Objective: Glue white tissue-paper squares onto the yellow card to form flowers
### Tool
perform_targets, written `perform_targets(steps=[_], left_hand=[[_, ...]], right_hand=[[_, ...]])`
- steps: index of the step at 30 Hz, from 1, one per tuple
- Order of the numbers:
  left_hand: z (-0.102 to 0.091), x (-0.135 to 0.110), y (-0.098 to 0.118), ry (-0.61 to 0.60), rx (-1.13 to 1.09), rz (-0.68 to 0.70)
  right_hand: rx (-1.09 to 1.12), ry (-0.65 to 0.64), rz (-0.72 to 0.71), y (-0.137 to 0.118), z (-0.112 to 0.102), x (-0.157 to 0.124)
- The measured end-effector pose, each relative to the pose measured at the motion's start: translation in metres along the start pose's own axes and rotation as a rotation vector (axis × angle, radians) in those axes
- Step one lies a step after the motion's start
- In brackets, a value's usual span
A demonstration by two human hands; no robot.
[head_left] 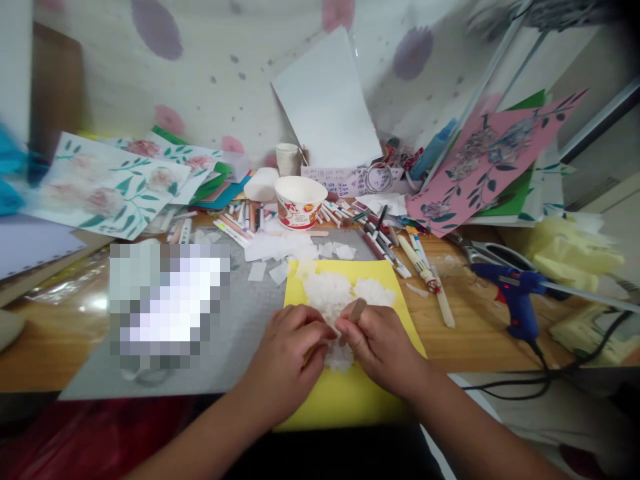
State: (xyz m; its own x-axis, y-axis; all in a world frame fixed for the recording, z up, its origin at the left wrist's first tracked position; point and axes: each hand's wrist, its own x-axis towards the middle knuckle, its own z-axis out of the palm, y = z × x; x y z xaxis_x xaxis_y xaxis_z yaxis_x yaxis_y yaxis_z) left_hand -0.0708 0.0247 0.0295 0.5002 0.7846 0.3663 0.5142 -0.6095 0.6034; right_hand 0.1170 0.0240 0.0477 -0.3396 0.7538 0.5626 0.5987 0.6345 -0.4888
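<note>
A yellow sheet of paper (345,393) lies on a grey mat (245,320) at the table's near edge. White tissue clumps (333,293) sit on its upper half. My left hand (285,357) rests on the sheet with its fingers curled, pressing on a bit of the white tissue. My right hand (377,343) is closed round a flat wooden stick (356,312), whose tip points down at the tissue between the two hands.
A paper bowl (299,200) stands behind the mat among several markers (385,243). A blue glue gun (517,297) and scissors (483,252) lie to the right, the gun's cable trailing off the front edge. Flower artworks (107,187) and a pink card (493,160) lean at the back.
</note>
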Motion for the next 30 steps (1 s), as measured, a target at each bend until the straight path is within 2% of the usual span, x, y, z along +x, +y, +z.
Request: perform_targets(steps=[2,5,11,14,18,22,27,30], left_hand=[[0.001,0.001,0.000,0.000,0.001,-0.014],[0.001,0.001,0.000,0.001,0.001,-0.024],[-0.001,0.000,-0.001,0.044,-0.010,-0.068],[-0.002,0.000,-0.001,0.041,-0.007,-0.093],[-0.003,-0.002,-0.003,0.026,-0.037,-0.076],[-0.009,-0.010,-0.005,0.090,0.008,-0.085],[-0.017,-0.020,-0.002,0.086,0.160,0.187],[-0.019,-0.022,0.002,0.095,0.207,0.252]], right_hand=[[0.090,0.031,0.073,0.001,0.002,-0.003],[0.281,0.164,0.249,0.003,0.003,-0.008],[0.683,0.586,0.536,0.004,-0.001,-0.018],[0.825,0.731,0.629,0.008,-0.003,-0.023],[0.914,0.804,0.724,0.013,-0.001,-0.029],[0.971,0.827,0.753,0.017,0.003,-0.032],[1.046,0.888,0.720,0.018,0.006,-0.034],[1.051,0.949,0.682,0.021,0.007,-0.033]])
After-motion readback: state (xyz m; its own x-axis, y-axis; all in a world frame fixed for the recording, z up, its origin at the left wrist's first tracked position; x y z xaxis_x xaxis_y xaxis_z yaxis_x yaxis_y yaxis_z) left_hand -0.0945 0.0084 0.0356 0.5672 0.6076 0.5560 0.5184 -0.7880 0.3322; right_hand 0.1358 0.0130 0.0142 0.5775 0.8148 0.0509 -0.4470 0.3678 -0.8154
